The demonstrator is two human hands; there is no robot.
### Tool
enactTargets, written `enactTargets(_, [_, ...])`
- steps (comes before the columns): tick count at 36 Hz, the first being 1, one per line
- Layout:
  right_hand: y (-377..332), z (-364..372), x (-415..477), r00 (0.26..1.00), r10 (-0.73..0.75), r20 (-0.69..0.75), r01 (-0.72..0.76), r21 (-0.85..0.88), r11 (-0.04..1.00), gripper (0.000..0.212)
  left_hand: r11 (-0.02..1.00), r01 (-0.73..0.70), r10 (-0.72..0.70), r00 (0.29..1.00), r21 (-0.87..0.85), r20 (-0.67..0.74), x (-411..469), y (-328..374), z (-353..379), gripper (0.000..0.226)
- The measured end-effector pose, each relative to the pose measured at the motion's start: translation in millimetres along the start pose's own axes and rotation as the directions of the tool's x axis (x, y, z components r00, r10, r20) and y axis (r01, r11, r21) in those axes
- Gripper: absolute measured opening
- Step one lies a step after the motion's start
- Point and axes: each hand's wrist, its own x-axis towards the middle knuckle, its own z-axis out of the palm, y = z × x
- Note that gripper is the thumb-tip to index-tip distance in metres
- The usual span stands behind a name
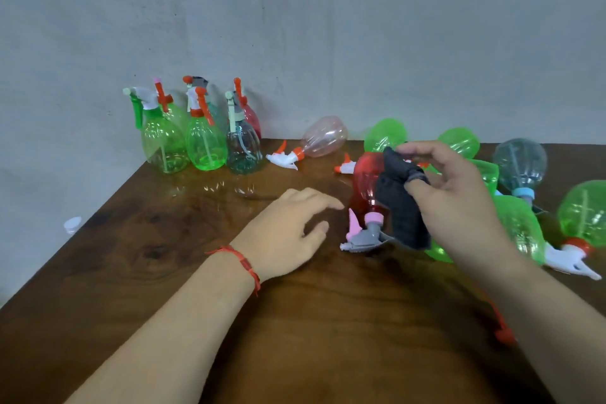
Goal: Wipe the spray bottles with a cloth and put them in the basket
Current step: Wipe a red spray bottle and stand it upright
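A red spray bottle (365, 180) is seen near the middle of the table (164, 256), its grey and pink trigger head turned toward the near edge. A dark cloth (400, 203) is pinched in the curled fingers of the right hand (459, 200) and laid against the bottle's right side. The left hand (288, 226) is held just left of the bottle, fingers relaxed and apart, gripping nothing. Upright bottles (203, 138) are grouped at the far left corner. A grey wall (295, 26) stands behind.
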Motion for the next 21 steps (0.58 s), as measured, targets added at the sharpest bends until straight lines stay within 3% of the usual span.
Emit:
enactTargets(4, [9, -4, -13, 0.996, -0.072, -0.045, 0.075, 0.09, 0.993, 0.05, 0.98, -0.165, 0.145, 0.975, 0.111, 0.17, 0, 17, 20, 0.05])
enactTargets(8, [16, -3, -21, 0.983, -0.183, -0.025, 0.183, 0.005, 0.983, 0.051, 0.959, -0.139, 0.073, 0.963, 0.245, 0.26, 2, 22, 27, 0.054])
enactTargets(14, [29, -3, -33, 0.93, -0.368, -0.01, 0.361, -0.175, 0.916, 0.056, 0.944, -0.135, 0.082, 0.98, 0.301, 0.18, 3, 12, 27, 0.053])
enactTargets(21, [37, 0, -25, 0.953, -0.3, -0.049, 0.292, -0.12, 0.949, 0.054, 0.955, -0.131, 0.138, 0.99, 0.265, -0.009, 2, 18, 14, 0.032])
